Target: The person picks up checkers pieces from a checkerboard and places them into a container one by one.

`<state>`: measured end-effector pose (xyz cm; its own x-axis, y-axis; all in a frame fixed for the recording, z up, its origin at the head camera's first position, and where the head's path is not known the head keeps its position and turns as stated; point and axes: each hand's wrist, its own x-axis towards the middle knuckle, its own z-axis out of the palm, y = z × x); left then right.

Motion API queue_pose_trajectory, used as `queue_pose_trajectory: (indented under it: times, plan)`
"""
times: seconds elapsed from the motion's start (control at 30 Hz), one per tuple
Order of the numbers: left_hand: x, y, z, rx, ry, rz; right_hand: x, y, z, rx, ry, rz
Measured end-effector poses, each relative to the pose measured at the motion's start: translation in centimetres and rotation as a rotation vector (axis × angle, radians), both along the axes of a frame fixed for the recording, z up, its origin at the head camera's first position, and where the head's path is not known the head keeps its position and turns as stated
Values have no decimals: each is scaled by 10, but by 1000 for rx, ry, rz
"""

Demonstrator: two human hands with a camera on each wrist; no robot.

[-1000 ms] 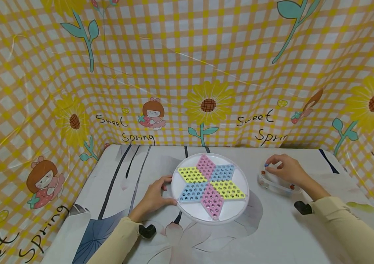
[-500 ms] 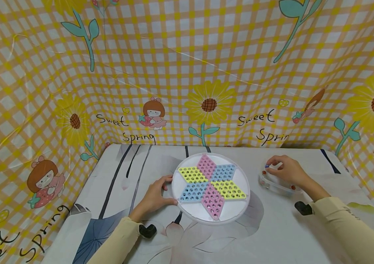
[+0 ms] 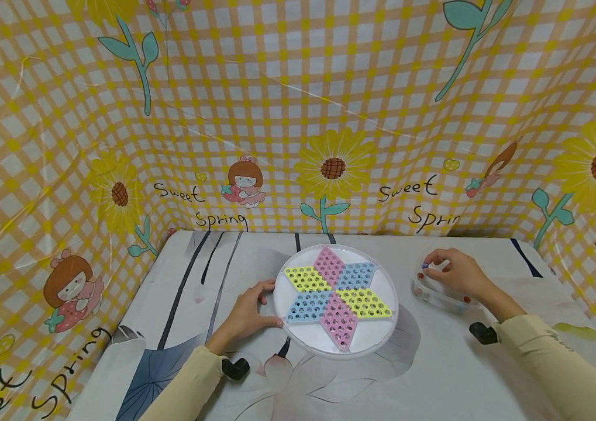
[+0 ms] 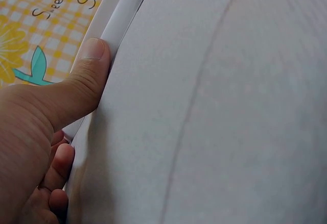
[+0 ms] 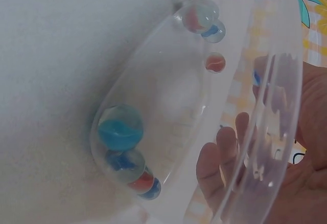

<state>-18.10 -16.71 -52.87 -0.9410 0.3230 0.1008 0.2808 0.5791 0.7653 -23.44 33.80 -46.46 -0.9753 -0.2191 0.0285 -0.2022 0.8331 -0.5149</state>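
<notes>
A round white Chinese checkers board (image 3: 305, 341), with pink, blue and yellow star points full of holes, lies on the table. My left hand (image 3: 245, 311) holds its left rim, thumb at the near side and fingers farther back. In the left wrist view the thumb (image 4: 84, 78) lies along the white edge, other fingers bent below it. At the right, my right hand (image 3: 458, 272) pinches a small blue marble (image 3: 424, 266) between thumb and forefinger, above a clear curved plastic container (image 3: 437, 300). Through its wall, the right wrist view shows the blue marble (image 5: 257, 77) at the fingertips.
Several glass marbles sit in the container, among them a large one with turquoise (image 5: 120, 132) and a red one (image 5: 215, 63). A patterned white cloth (image 3: 361, 386) covers the table. Yellow checked fabric (image 3: 276, 111) hangs round its back and sides.
</notes>
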Motion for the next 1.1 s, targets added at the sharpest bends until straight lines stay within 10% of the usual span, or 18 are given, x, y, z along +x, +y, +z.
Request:
queue_pose_trajectory:
  times: [1.1]
  plan:
    - [0,-1,0,-1,39,-31,16,-15,18,-33,128,6]
